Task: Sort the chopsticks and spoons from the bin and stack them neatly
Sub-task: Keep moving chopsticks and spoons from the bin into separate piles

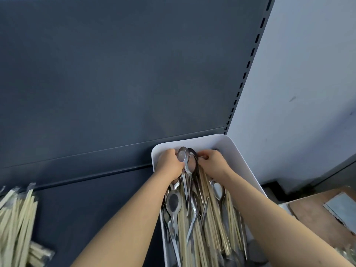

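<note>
A white bin (pixel 238 151) stands on a dark shelf, at its right end. It holds a jumble of pale chopsticks (pixel 210 224) and metal spoons (pixel 174 204). Both my hands are at the bin's far end. My left hand (pixel 169 163) is closed around a bunch of spoons (pixel 183 157) whose bowls stick up past its fingers. Just right of those spoon bowls, my right hand (pixel 212 162) pinches something small; I cannot tell what it is. Both forearms cross over the bin's contents.
A separate pile of pale chopsticks (pixel 17 220) lies on the dark shelf (pixel 92 199) at the lower left. The shelf's dark back panel rises behind. A grey wall stands to the right, with brown board and a box (pixel 323 211) below it.
</note>
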Motion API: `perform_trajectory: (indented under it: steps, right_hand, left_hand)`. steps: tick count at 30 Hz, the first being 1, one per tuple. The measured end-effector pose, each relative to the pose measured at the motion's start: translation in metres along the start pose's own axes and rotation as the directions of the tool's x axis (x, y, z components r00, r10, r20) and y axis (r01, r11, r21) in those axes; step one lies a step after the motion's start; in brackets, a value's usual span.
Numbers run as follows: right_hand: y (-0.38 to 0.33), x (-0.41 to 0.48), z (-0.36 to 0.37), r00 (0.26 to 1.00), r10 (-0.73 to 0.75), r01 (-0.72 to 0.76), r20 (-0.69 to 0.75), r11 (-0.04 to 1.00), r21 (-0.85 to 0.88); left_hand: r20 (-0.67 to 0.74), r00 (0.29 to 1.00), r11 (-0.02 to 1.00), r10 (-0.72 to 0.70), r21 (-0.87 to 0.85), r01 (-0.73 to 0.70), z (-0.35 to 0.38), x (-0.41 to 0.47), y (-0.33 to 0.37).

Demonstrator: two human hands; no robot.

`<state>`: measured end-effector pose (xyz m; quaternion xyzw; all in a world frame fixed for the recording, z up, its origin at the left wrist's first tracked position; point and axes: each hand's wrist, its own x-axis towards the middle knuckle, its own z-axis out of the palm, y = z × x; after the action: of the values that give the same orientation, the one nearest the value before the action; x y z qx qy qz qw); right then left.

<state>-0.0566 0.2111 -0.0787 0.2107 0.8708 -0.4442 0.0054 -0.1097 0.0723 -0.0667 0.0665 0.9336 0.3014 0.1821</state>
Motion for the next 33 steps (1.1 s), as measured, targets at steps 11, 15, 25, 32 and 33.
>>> perform_trajectory:
  steps: [11,15,25,32,33]
  right_hand:
    - [-0.014,0.005,-0.007,0.998,-0.052,0.055,-0.030,0.992,0.115]
    - [-0.042,0.004,-0.021,0.982,-0.172,0.184,-0.078,0.962,0.202]
    - [-0.124,-0.035,0.032,0.870,-0.479,0.464,0.121,0.876,0.133]
    - [-0.188,-0.082,0.137,0.782,-0.542,0.539,0.309,0.836,0.102]
    - [-0.199,-0.091,0.155,0.772,-0.543,0.543,0.331,0.834,0.102]
  left_hand:
    - [-0.203,0.979,0.975,0.011,-0.214,-0.055,-0.015,-0.017,0.008]
    - [-0.408,0.912,0.891,0.028,-0.404,-0.209,-0.044,-0.040,0.012]
    - [-0.485,0.857,0.815,-0.173,-0.559,-0.151,-0.098,-0.111,-0.058]
    - [-0.561,0.753,0.806,-0.343,-0.587,-0.070,-0.145,-0.167,-0.175]
    - [-0.576,0.736,0.811,-0.357,-0.582,-0.061,-0.154,-0.177,-0.194]
